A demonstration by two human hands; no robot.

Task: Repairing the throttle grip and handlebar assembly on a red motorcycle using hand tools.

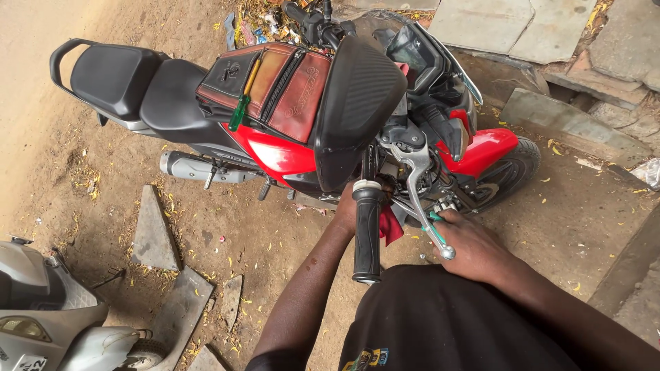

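Note:
A red and black motorcycle (275, 148) stands on dirt ground in front of me. My left hand (346, 208) reaches under the handlebar behind the black grip (367, 233), touching a red cloth (391, 227); its fingers are hidden. My right hand (474, 247) is closed around a green-handled tool (434, 217) low beside the engine, just behind the silver brake lever (423, 199). A large black cover (357, 103) rests over the tank next to a brown tank bag (278, 86) with a green-handled screwdriver (240, 110) tucked in it.
A grey scooter (48, 309) stands at the lower left. Broken stone slabs (155, 230) lie on the dirt between it and the motorcycle. Paving slabs (557, 27) and rubble fill the upper right, past the front wheel (512, 168). Litter lies beyond the handlebar.

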